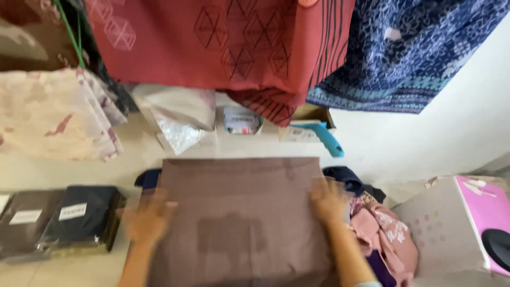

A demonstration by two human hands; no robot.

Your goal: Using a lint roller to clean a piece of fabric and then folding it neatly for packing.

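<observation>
Both my hands, left and right, lie spread, apparently flat though blurred, on the brown cloth's side edges; cloth centred on bench. Press evenly outward, keeping edges square.

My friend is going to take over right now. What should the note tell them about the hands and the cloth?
Left hand: flat and open on the left edge of the brown folded cloth, blurred by motion.
Right hand: flat and open on the cloth's right edge.
The cloth lies spread in front of the person as a flat rectangle, over a dark blue fabric that peeks out at both sides.
Nearby: two bagged dark garments at left, a pink flowered fabric pile at right.
Done: cloth laid flat, with neat straight edges.
Left: any further folding; no bag around it yet.
</observation>
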